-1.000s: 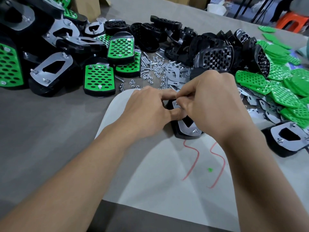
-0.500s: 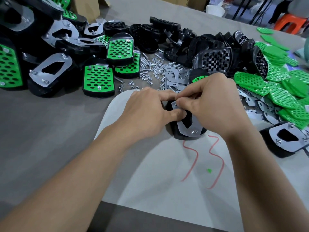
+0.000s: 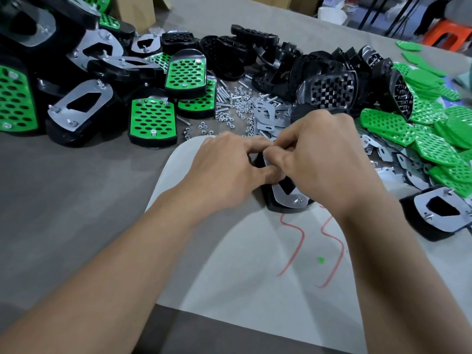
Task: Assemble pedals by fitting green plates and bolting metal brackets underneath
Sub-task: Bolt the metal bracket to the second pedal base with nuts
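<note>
A black pedal [image 3: 288, 208] lies upside down on a white sheet [image 3: 255, 277], a metal bracket [image 3: 286, 198] on its underside with a bolt and nut at the near end. My left hand [image 3: 224, 167] grips the pedal's far left edge, thumb pressed on the bracket. My right hand [image 3: 321, 154] curls over the far end, its thumb and fingertips pinching something small there that I cannot make out. Most of the pedal is hidden under both hands.
Finished pedals [image 3: 153, 123] pile at the left. Loose nuts and bolts [image 3: 229, 108] and spare brackets [image 3: 265, 118] lie behind my hands. Bare black pedals [image 3: 329, 90] sit behind, green plates [image 3: 419, 139] heap at the right, and one bracketed pedal [image 3: 439, 213] lies right.
Both hands stay on the pedal with only slight finger shifts at its far end. The view has drifted a little.
</note>
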The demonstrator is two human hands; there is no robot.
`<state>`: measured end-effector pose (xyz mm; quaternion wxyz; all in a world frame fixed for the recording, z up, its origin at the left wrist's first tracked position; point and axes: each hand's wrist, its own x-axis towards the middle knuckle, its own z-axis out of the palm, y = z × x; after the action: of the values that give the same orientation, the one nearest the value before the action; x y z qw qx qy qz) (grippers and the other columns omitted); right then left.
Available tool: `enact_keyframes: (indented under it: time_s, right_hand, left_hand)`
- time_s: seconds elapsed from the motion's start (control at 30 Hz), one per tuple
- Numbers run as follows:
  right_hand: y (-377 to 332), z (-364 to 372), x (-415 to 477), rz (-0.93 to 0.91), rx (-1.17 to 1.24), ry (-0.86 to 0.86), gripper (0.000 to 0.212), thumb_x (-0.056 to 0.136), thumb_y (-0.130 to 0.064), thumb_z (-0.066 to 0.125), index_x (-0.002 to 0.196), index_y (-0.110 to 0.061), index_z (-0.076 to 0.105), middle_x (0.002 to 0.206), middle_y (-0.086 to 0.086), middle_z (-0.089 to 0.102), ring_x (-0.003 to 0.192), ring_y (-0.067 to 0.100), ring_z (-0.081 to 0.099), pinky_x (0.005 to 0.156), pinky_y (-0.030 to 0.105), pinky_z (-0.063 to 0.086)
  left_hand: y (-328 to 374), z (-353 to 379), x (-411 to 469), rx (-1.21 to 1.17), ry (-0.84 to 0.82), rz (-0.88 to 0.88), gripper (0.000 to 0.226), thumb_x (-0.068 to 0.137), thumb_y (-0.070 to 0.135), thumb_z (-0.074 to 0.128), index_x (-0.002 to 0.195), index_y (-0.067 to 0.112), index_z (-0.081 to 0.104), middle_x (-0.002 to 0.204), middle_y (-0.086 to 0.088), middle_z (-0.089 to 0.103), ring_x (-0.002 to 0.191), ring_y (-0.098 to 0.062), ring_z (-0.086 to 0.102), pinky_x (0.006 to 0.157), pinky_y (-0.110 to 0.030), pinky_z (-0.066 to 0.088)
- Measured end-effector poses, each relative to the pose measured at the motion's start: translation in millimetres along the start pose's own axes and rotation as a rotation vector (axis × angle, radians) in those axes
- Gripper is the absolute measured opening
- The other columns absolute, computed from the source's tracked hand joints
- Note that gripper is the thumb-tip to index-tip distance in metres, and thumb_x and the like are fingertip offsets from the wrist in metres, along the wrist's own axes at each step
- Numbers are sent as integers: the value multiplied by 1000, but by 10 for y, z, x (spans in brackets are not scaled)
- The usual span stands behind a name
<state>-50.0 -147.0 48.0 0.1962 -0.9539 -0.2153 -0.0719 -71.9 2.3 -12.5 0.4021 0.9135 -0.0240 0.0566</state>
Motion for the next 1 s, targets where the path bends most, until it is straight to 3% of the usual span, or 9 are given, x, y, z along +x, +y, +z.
enact_keyframes:
  time_s: [0.17, 0.23, 0.3, 0.4, 0.5, 0.63, 0.8, 0.93, 1.0]
  right_hand:
    - [5, 44, 32, 15, 10, -23, 29, 86, -38, 71, 66, -17, 74, 56, 6, 62, 62, 20, 59, 58, 36, 49]
    - [30, 59, 31, 56, 95, 1, 48, 90, -46, 67, 60, -9, 68, 49, 10, 54, 54, 22, 50, 52, 34, 40]
    - [91, 50, 35, 114, 189, 58, 56, 97, -47, 58, 60, -5, 65, 47, 10, 50, 54, 22, 50, 53, 33, 40]
    - [178, 24, 38, 140, 273, 103, 51, 99, -43, 55, 63, -10, 69, 48, 8, 53, 51, 19, 50, 50, 26, 38]
    - [205, 5, 30, 105, 282, 101, 30, 91, -29, 64, 69, -11, 73, 51, 4, 54, 50, 16, 46, 44, 23, 35]
    - [243, -36, 27, 74, 258, 133, 16, 80, -16, 69, 73, -27, 77, 54, -22, 60, 54, 0, 56, 50, 8, 38]
    - [241, 64, 127, 120, 345, 122, 22, 83, -14, 66, 81, -31, 80, 61, -25, 65, 56, -5, 59, 50, 5, 37]
    - [89, 154, 583, 62, 194, -118, 23, 86, -14, 68, 88, -33, 81, 70, -18, 67, 56, -5, 58, 53, 5, 40]
    - [-13, 199, 818, -34, 13, -214, 22, 85, -11, 70, 91, -27, 83, 76, -14, 68, 71, 3, 64, 67, 10, 48]
  left_hand:
    - [19, -13, -4, 14, -12, -11, 15, 78, 61, 74, 85, 63, 62, 85, 1, 64, 82, -20, 53, 72, -33, 34]
    - [10, -9, -4, 8, -2, -16, 16, 79, 62, 74, 93, 62, 67, 79, 2, 62, 79, -20, 55, 69, -34, 35]
    - [5, -6, -10, 13, 6, -9, 35, 78, 64, 74, 112, 57, 70, 86, 9, 69, 78, -15, 57, 71, -35, 38]
    - [27, -7, -22, 1, -1, -15, 49, 74, 64, 71, 121, 51, 70, 117, 26, 71, 85, -10, 59, 81, -34, 42]
    - [39, -11, -29, -6, 0, -18, 52, 70, 66, 66, 120, 52, 70, 119, 30, 69, 85, -9, 59, 82, -33, 43]
    - [34, -13, -35, -4, 5, -30, 51, 74, 62, 75, 123, 48, 71, 130, 28, 65, 106, -10, 63, 98, -38, 47]
    - [50, -24, -37, 9, 3, -45, 51, 72, 64, 71, 122, 50, 70, 104, 16, 73, 102, -20, 63, 87, -37, 46]
    - [56, -38, -36, 34, 6, -45, 42, 78, 58, 75, 119, 50, 71, 82, 13, 68, 91, -21, 61, 77, -35, 42]
    - [50, -34, -30, 20, 10, -69, 44, 78, 56, 78, 121, 48, 72, 105, 17, 73, 103, -20, 61, 89, -37, 45]
